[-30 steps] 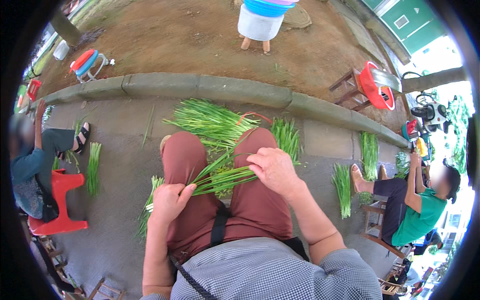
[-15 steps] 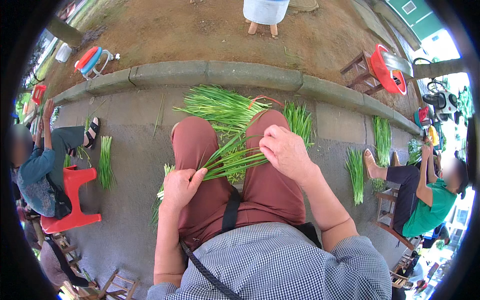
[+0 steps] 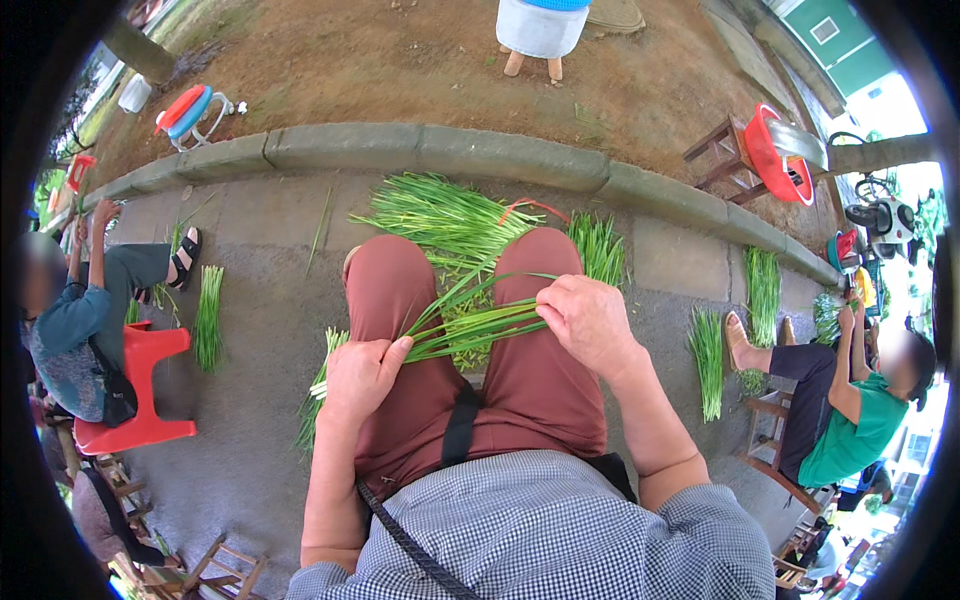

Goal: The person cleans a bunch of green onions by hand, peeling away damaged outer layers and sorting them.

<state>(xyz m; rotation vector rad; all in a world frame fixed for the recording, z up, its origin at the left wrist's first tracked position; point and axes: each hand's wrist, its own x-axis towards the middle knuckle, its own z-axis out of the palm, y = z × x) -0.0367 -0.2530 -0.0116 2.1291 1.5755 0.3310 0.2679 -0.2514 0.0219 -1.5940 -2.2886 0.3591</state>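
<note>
Across my lap lies a small bunch of green Chinese chives (image 3: 465, 330), long flat leaves running from hand to hand. My left hand (image 3: 366, 380) is closed around its stem end; pale stalks show beyond the hand. The thumb and fingers of my right hand (image 3: 585, 318) pinch the leaf ends above my right knee. One leaf arches loosely over the others. Beyond my knees, a big chive pile (image 3: 440, 215) rests on the pavement beside a red strip (image 3: 535, 206). Another chive bundle (image 3: 597, 250) is right of my knee, and pale-stemmed chives (image 3: 322, 390) lie by my left wrist.
A stone curb (image 3: 370, 150) crosses in front. On the left, a person sits on a red plastic stool (image 3: 155, 390) near a chive bundle (image 3: 209, 315). To the right, a person in green sits on a wooden chair (image 3: 765, 440), with chive bundles (image 3: 708, 365) nearby.
My right hand has shifted slightly right and down along the leaf ends, and its fingers have closed more tightly together. My left hand keeps its hold.
</note>
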